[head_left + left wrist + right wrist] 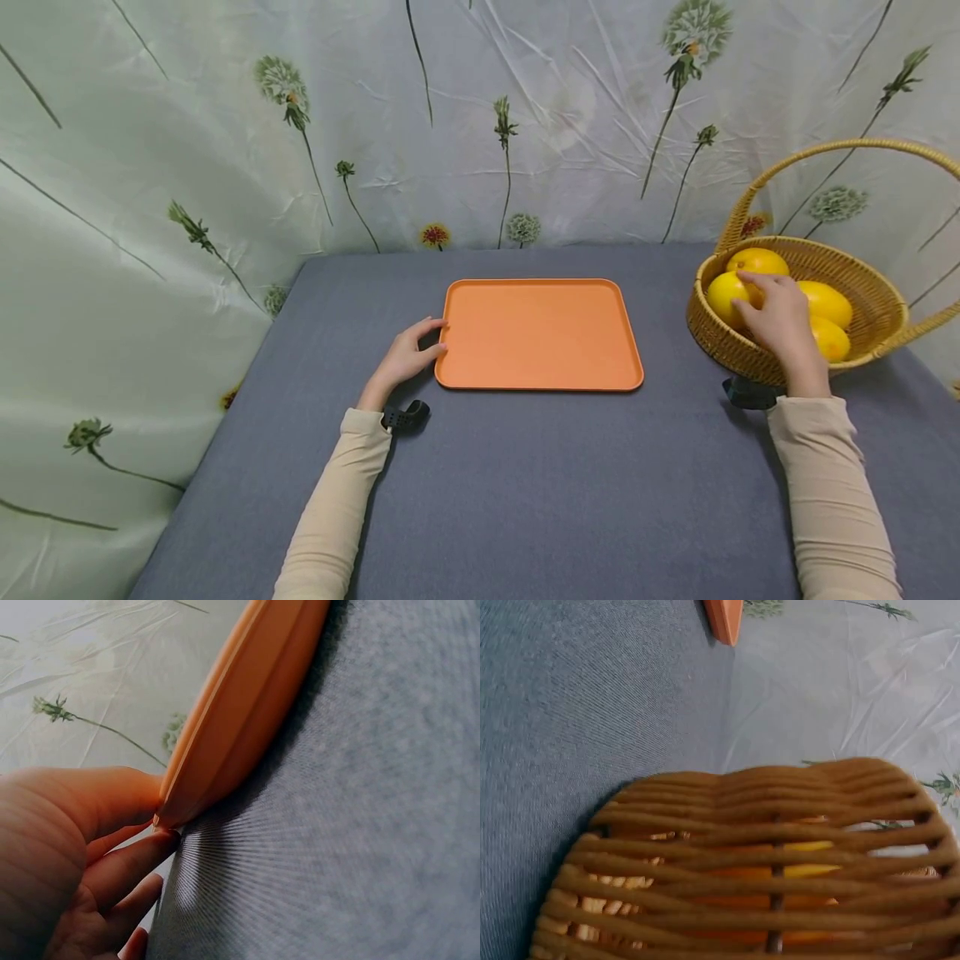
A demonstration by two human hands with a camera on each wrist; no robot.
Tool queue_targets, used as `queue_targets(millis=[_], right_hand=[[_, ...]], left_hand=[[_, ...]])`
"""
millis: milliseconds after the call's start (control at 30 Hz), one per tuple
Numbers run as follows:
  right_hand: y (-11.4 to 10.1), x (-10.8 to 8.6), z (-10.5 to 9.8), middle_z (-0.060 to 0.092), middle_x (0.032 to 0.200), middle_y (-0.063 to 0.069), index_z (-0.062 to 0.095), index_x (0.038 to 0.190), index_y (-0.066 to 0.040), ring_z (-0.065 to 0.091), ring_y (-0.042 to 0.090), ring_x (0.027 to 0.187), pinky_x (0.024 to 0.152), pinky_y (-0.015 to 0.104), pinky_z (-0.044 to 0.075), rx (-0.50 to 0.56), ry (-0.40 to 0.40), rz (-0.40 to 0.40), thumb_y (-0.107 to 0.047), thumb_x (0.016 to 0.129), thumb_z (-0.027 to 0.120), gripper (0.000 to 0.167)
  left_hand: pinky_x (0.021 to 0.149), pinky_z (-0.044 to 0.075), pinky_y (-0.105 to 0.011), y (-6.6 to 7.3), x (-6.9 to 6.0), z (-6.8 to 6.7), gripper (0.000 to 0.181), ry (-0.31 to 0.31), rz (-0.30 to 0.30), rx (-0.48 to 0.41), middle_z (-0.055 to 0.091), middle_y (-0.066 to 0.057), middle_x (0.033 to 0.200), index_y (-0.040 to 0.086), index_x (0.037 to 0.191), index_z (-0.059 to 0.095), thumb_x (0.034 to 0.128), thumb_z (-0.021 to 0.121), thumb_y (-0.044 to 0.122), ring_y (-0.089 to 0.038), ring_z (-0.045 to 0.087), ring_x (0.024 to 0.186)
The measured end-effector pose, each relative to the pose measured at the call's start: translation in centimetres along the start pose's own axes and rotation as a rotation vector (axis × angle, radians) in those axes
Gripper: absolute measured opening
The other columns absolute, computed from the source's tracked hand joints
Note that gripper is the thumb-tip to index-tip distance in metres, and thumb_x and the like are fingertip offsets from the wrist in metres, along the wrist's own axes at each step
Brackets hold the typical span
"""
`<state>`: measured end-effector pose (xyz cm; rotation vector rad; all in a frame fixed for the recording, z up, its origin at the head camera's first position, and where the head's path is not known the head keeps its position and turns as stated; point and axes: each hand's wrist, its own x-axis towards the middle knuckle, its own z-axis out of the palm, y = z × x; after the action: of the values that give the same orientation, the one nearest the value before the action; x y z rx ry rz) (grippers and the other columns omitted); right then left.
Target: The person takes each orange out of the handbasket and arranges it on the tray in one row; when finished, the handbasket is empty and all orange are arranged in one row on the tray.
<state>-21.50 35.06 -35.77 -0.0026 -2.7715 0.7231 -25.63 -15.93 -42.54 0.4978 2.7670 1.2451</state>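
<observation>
My left hand (405, 357) is at the left edge of an orange rectangular tray (540, 333), its thumb and a finger pinching the rim. In the left wrist view the tray (240, 712) shows from its side, the thumb on one face of the rim and a finger on the other. Inside a wicker basket (723, 350) at the right, my right hand (783, 317) has thumb and forefinger on a yellow lemon (725, 298). The right wrist view shows mainly the woven basket wall (742, 900); that hand is hidden there.
Several more yellow lemons (825, 303) lie in the basket, whose tall arched handle (847, 146) rises over it. A grey-blue cloth (555, 483) covers the table. Behind and to the left hangs a pale flower-print curtain (450, 150).
</observation>
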Motion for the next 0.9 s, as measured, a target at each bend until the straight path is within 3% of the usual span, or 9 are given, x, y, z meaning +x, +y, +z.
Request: queue_targets(millis=[167,267,567,900], right_hand=[[0.32,0.38,0.08,0.032,0.13,0.046,0.028,0.145,-0.001,0.029,0.06,0.117,0.097,0.07,0.023,-0.036,-0.164,-0.02,-0.012,0.09,0.056,0.063],[0.48,0.42,0.12,0.029,0.13,0.047,0.021,0.148,-0.005,0.028,0.06,0.117,0.095,0.071,0.023,-0.036,-0.214,-0.019,-0.011,0.089,0.058,0.07],[0.56,0.49,0.32,0.03,0.123,0.048,0.03,0.142,-0.001,0.026,0.062,0.112,0.088,0.069,0.025,-0.017,-0.157,-0.003,-0.01,0.087,0.059,0.063],[0.39,0.62,0.47,0.027,0.127,0.045,0.026,0.14,0.0,0.024,0.058,0.114,0.086,0.066,0.027,0.025,-0.163,0.02,-0.014,0.088,0.057,0.061]], left_hand=[[0.115,0.025,-0.052,-0.04,-0.03,0.07,0.046,0.0,0.002,0.008,0.042,-0.021,0.145,0.004,0.133,0.051,0.0887,0.06,0.015,-0.035,0.029,0.142],[0.115,0.025,-0.052,-0.12,0.0,0.15,0.046,-0.002,0.002,0.015,0.041,-0.021,0.145,0.005,0.133,0.05,0.0893,0.06,0.016,-0.036,0.029,0.142],[0.115,0.024,-0.051,-0.01,0.04,0.17,0.045,0.002,0.004,0.004,0.041,-0.021,0.145,0.004,0.133,0.051,0.0893,0.06,0.014,-0.035,0.029,0.142],[0.115,0.024,-0.052,-0.06,0.03,0.21,0.045,0.008,-0.012,0.022,0.042,-0.021,0.145,0.005,0.133,0.051,0.0896,0.059,0.016,-0.035,0.028,0.142]])
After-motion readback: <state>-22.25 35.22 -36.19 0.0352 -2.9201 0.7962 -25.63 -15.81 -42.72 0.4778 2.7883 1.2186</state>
